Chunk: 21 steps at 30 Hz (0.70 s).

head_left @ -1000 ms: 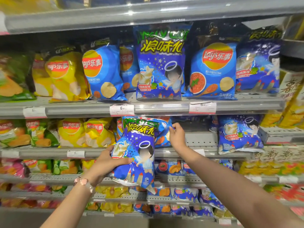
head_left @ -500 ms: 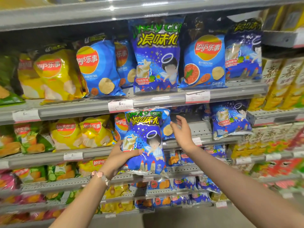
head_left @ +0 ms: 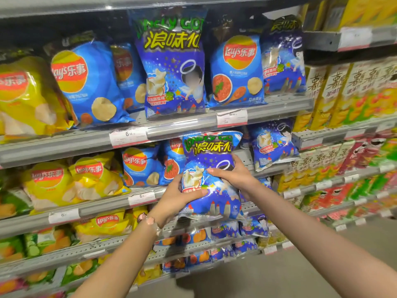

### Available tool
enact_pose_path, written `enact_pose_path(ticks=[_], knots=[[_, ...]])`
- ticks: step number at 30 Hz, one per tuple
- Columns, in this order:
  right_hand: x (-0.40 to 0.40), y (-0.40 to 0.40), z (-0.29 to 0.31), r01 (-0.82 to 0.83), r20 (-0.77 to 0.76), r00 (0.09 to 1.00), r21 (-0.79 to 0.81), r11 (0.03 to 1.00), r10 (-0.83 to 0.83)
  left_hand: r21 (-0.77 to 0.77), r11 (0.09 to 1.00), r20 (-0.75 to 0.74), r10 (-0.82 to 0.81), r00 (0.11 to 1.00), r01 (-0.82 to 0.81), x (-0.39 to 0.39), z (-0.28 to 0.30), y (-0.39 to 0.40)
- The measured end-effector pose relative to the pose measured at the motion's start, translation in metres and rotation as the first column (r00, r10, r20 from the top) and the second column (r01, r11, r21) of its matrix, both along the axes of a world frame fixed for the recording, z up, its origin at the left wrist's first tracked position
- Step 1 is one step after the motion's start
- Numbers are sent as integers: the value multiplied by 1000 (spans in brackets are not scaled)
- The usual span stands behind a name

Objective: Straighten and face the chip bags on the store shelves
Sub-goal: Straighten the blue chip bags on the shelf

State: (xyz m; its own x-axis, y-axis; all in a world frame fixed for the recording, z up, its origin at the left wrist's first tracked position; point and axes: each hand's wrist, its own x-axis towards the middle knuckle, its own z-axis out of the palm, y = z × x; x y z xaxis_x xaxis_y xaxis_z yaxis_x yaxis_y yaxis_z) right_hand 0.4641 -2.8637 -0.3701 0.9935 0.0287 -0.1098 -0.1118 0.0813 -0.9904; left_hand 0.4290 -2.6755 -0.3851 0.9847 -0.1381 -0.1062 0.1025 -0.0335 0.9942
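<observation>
A dark blue chip bag (head_left: 211,155) with green and yellow lettering is held upright in front of the second shelf (head_left: 103,204), facing me. My left hand (head_left: 178,196) grips its lower left side, thumb across the front. My right hand (head_left: 234,173) lies on the bag's front right, fingers spread over it. Behind the bag stand blue Lay's bags (head_left: 139,166). A matching dark blue bag (head_left: 272,143) leans on the same shelf to the right. On the shelf above, another matching bag (head_left: 171,65) stands between blue Lay's bags (head_left: 236,69).
Yellow Lay's bags (head_left: 71,179) fill the left of both shelves. Price tags (head_left: 127,136) hang on the shelf rails. Yellow boxed snacks (head_left: 348,91) occupy the neighbouring shelves on the right. Lower shelves hold more small bags (head_left: 225,231). Grey floor (head_left: 268,276) lies below.
My right hand left the shelf behind and came onto the front of the dark blue bag. The bag has shifted to the right, and my view has turned left and closer.
</observation>
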Motion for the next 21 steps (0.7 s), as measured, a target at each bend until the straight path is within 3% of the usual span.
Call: enact_pose_path(ticks=[4, 6, 7, 9, 11, 13, 21], knots=[[21, -39, 5, 30, -39, 999, -32, 999, -32, 213, 967, -6, -138, 990, 136, 17, 6, -7], [35, -57, 9, 84, -5, 996, -86, 993, -85, 448, 893, 131, -120, 984, 49, 27, 5, -6], [42, -64, 11, 100, 21, 995, -120, 988, -98, 596, 801, 249, -116, 961, -58, 33, 4, -5], [57, -74, 12, 108, 72, 993, -175, 979, -96, 803, 501, 454, -160, 877, -324, 45, 1, -4], [71, -79, 11, 107, 121, 989, -216, 970, -83, 854, 284, 489, -157, 858, -435, 57, -3, -8], [85, -84, 10, 104, 140, 988, -248, 963, -71, 892, 168, 441, -120, 889, -420, 69, -9, -13], [136, -94, 14, 50, 108, 994, -349, 936, -13, 935, -13, 353, -51, 934, -354, 97, -22, -31]])
